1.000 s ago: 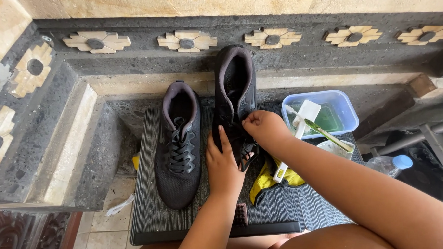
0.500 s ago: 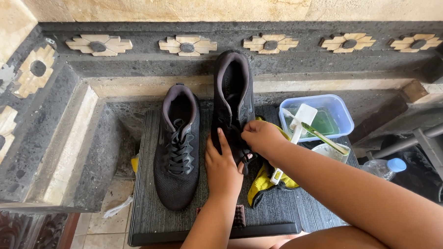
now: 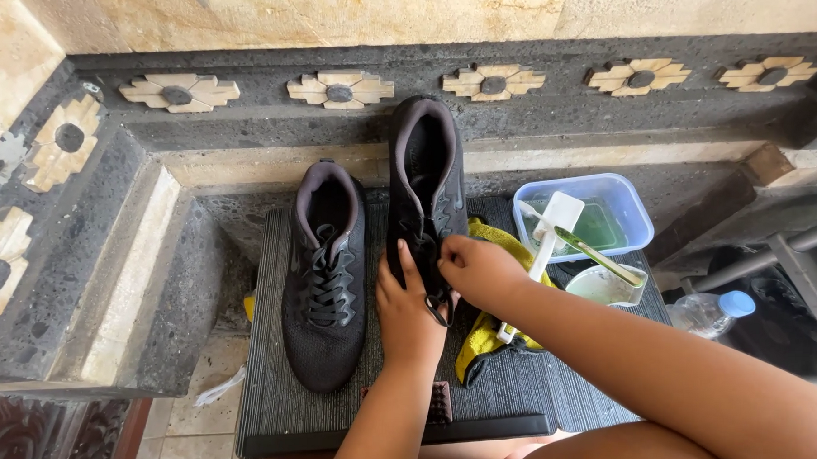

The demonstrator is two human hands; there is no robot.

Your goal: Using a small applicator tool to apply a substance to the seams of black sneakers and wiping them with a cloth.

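Right shoe [image 3: 426, 189]: black, on the ribbed dark surface [image 3: 276, 406], toe toward the person.
Left hand [image 3: 408, 313]: fingers flat against that shoe's side, not clenched.
Right hand [image 3: 476, 270]: fingers pinching its black lace [image 3: 437, 305].
Left shoe [image 3: 326, 276]: just beside, laced.
Yellow cloth [image 3: 483, 332]: under the right forearm.
Clear tub [image 3: 583, 215]: greenish liquid, white brush [image 3: 544, 241] leaning in.
Plastic bottle [image 3: 706, 311]: off the right edge.

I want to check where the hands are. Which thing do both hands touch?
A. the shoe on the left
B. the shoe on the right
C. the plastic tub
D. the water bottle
B: left hand and right hand are on the right shoe, at its laces.
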